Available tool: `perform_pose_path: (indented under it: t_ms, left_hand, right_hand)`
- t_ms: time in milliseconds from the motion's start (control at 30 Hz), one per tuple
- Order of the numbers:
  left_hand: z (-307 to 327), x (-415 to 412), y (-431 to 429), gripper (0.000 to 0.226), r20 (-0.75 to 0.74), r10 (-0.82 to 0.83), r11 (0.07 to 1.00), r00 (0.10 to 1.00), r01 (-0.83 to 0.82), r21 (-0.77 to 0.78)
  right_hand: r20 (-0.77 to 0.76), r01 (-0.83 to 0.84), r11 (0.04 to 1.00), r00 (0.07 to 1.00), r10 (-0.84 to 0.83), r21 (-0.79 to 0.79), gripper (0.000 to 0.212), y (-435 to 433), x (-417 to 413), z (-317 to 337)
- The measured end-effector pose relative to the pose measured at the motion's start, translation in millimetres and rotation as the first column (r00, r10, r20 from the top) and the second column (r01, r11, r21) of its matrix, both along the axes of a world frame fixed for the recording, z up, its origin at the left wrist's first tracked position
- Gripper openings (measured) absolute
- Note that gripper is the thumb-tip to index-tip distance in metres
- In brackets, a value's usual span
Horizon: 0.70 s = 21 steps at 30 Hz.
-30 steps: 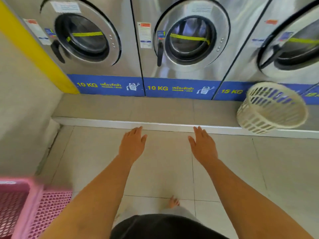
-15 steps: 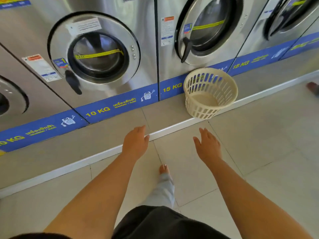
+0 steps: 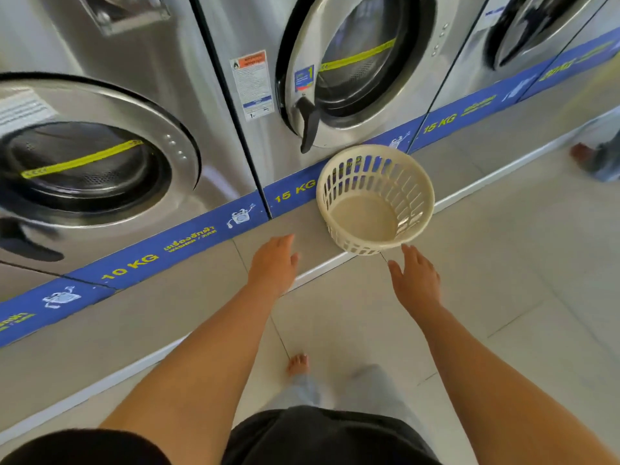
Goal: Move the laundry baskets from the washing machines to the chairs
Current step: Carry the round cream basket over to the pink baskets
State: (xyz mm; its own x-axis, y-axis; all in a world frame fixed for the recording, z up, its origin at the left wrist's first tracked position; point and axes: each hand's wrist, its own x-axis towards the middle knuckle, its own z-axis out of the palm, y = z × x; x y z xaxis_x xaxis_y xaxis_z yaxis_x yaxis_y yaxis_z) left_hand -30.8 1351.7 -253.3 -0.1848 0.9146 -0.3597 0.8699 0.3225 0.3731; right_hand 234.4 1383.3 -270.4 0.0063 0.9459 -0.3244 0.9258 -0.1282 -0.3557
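A round cream laundry basket [image 3: 375,226] stands empty on the raised grey step in front of the 15 KG washing machine [image 3: 339,78]. My left hand [image 3: 273,263] hovers open just left of the basket, a short gap from its wall. My right hand [image 3: 414,276] is open below the basket's front rim, fingertips nearly touching it. Neither hand holds anything. No chairs are in view.
A 10 KG washing machine [image 3: 94,162] stands at the left, another 15 KG machine [image 3: 523,38] at the right. The step has a white edge [image 3: 318,271] above the tiled floor [image 3: 503,297]. Another person's foot [image 3: 583,152] shows at the far right. My bare foot [image 3: 298,364] is below.
I have moved right along the machines and closer to the cream basket. Both open hands have come up beside its front. The pink basket seen a second ago is out of view.
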Motion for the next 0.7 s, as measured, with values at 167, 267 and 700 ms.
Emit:
perform_pose_path:
  t_ms: [167,267,700]
  left_hand:
    - [-17,18,61,0.051,0.018,0.08,0.997,0.997,-0.08,-0.022]
    - [-32,36,97,0.052,0.015,0.175,0.984,0.984,-0.174,-0.034]
    - [-116,133,225,0.048,0.068,0.572,0.819,0.818,-0.564,-0.105]
  right_hand:
    - [0.001,-0.046,0.999,0.999,0.046,-0.009,0.049,75,26,-11]
    - [-0.007,-0.103,0.994,0.995,0.103,-0.02,0.05,129,48,-20]
    - [0.033,-0.281,0.953,0.957,0.287,-0.114,0.051,306,116,-100]
